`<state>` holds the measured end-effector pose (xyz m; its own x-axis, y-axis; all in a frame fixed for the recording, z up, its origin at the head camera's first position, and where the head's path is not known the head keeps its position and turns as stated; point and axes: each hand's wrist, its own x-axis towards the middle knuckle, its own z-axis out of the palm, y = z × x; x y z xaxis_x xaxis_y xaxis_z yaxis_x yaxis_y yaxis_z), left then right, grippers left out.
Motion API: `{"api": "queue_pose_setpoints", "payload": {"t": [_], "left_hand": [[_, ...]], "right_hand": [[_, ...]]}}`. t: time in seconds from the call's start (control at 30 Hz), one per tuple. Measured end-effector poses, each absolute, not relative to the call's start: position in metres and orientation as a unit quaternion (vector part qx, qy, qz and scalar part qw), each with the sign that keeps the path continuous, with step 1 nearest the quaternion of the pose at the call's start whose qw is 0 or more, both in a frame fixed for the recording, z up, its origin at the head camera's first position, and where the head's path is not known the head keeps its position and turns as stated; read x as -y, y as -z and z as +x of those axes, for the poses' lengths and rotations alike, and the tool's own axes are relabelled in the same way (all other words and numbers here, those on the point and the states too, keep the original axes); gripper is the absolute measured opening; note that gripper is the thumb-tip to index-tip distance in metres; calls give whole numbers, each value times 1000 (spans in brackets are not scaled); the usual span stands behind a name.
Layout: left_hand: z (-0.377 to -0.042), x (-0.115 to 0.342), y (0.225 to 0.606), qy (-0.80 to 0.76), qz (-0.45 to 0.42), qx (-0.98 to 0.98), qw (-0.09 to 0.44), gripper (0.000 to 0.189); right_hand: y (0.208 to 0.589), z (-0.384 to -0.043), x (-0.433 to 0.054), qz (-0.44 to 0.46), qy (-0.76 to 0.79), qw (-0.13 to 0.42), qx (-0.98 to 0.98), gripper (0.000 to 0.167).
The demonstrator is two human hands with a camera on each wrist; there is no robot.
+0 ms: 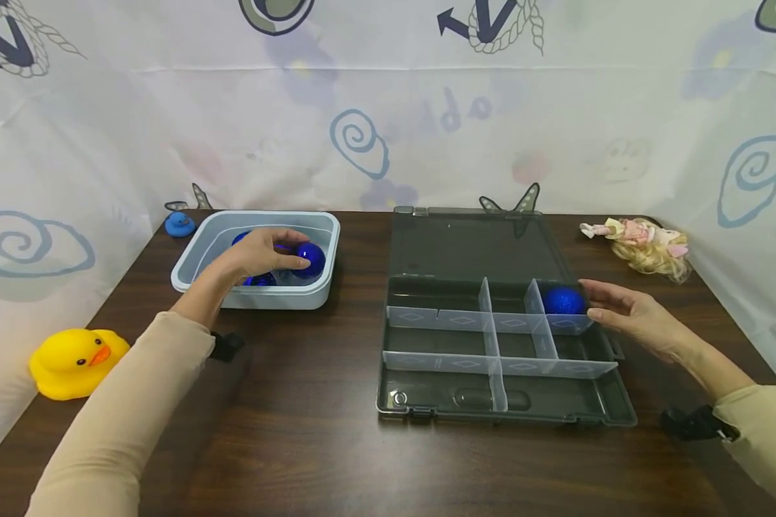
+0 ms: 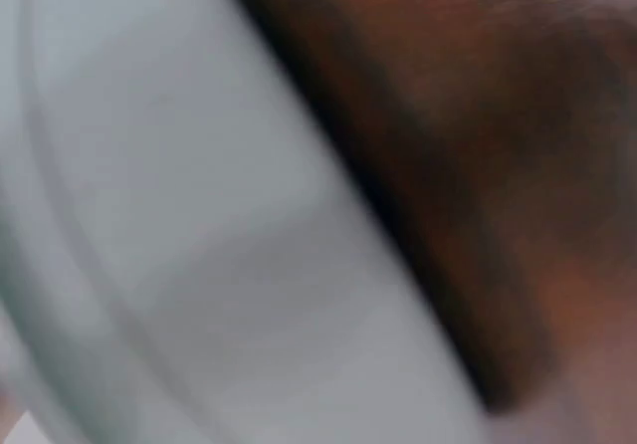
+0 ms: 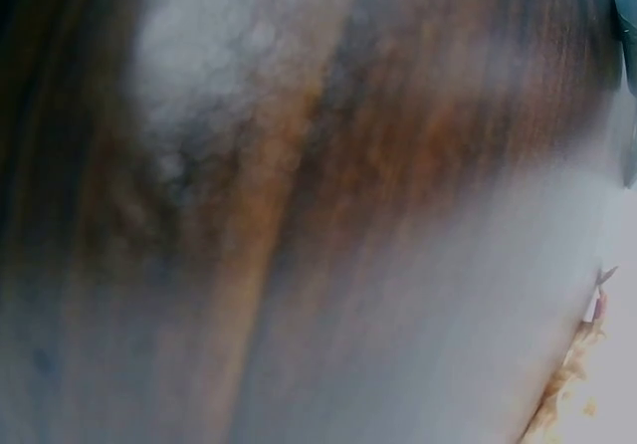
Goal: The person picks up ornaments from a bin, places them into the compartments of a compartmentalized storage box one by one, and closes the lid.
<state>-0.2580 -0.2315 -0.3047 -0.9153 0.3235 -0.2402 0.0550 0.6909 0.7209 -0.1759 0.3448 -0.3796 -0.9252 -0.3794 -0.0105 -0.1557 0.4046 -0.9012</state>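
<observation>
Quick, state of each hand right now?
Left hand: holding a blue ball in the tub.
Right hand: open, beside the glittery blue ball in the organizer; contact unclear.

Passage between tub and organizer

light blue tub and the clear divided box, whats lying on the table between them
Nothing: the head view shows only bare dark wood tabletop between the light blue tub and the divided box.

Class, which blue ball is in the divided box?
The ball in the rear right compartment of the box; the other balls are in or above the tub.
</observation>
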Motion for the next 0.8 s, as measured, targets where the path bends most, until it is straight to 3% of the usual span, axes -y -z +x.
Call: {"api": "queue_pose_setpoints", "payload": {"t": [0.23, 0.4, 0.8], "left_hand": [[-258, 214, 264, -441, 93, -884, 126, 57], [-257, 177, 246, -478, 103, -866, 106, 56], [-247, 40, 246, -567, 190, -781, 180, 43]], "right_hand": [[378, -173, -351, -162, 521, 105, -832, 53], [378, -172, -354, -157, 507, 100, -842, 54], [380, -176, -346, -159, 517, 100, -835, 54]]}}
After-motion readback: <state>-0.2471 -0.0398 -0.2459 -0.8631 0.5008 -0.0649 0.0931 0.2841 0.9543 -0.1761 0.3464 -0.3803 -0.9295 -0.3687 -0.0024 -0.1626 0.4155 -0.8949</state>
